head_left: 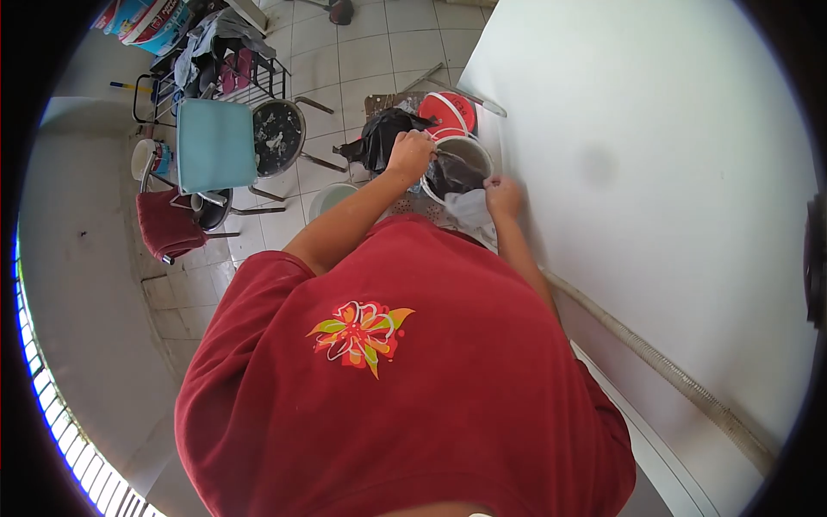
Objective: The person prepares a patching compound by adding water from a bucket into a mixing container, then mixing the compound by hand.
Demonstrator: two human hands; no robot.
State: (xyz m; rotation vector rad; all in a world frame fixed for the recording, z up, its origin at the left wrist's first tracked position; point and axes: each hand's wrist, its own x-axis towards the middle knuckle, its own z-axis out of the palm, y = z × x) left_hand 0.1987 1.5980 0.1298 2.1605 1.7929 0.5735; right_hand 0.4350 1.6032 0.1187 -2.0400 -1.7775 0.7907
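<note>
A white bucket (487, 153) stands on the floor against the white panel, with a dark plastic bag (454, 175) inside its mouth. My left hand (413, 155) is at the bucket's left rim, fingers closed at the edge of the dark bag. On the other side my right hand (503, 196) pinches whitish translucent plastic (468, 209) that hangs over the near rim. A black plastic bag (385, 138) lies just left of my left hand. Behind the bucket is a red lid or bucket (448, 112) with a white rim.
A large white panel (637, 172) rises close on the right, with a ribbed hose (655, 362) along its foot. To the left stand a light blue chair (217, 146), a round dark stool (279, 138) and a maroon cloth (170, 222). A pale tub (332, 200) sits beside my left forearm.
</note>
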